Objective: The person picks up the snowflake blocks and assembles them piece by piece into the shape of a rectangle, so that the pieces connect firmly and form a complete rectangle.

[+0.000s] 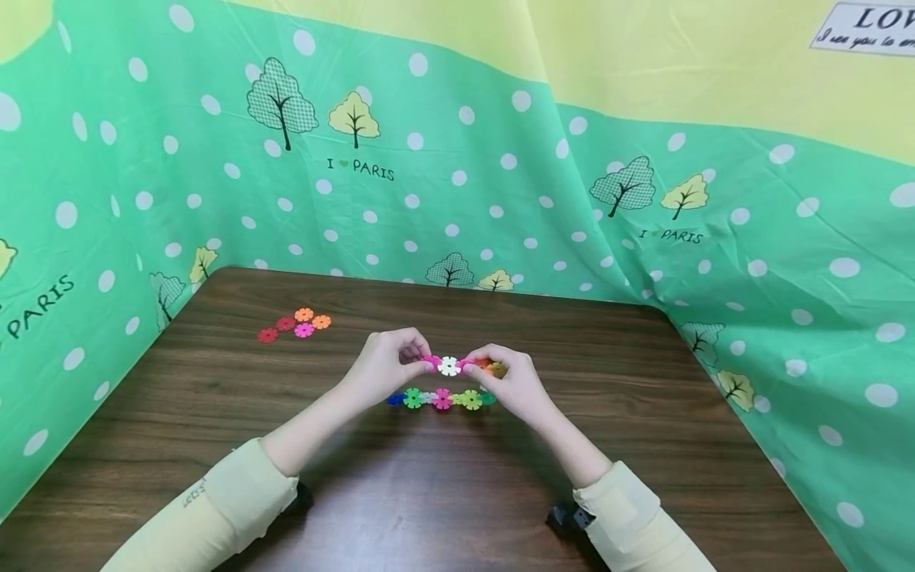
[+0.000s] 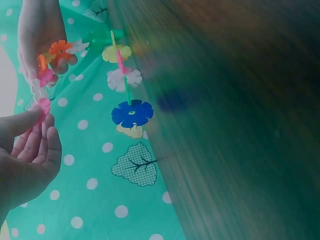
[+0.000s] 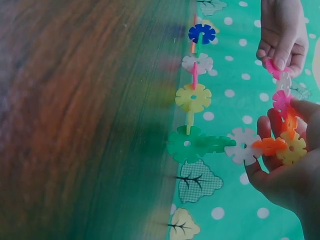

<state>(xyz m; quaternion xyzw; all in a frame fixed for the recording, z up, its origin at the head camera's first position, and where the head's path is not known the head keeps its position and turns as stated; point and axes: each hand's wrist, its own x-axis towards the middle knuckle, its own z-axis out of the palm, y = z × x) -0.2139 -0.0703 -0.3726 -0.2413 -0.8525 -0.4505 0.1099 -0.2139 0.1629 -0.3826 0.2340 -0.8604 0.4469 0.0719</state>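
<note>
My left hand [image 1: 379,364] pinches a pink snowflake disc [image 2: 44,106] between thumb and fingers. This disc meets a white disc [image 1: 449,366]; whether they are fully slotted together I cannot tell. On the white disc's other side, my right hand [image 1: 520,387] pinches another pink disc [image 3: 282,101]. From there the linked chain passes through orange and yellow discs [image 3: 291,148] at the right fingers, then a white disc [image 3: 243,146] and green discs [image 3: 186,143]. Its nearer row, with a pink disc [image 1: 442,399] mid-row, runs left to a blue disc [image 2: 132,113].
Several loose discs, red [image 1: 268,335], orange [image 1: 322,322] and pink [image 1: 303,330], lie on the brown wooden table [image 1: 214,405] at the far left. A green dotted curtain [image 1: 443,175] surrounds the table's back and sides. A black device [image 1: 569,518] is at the right wrist.
</note>
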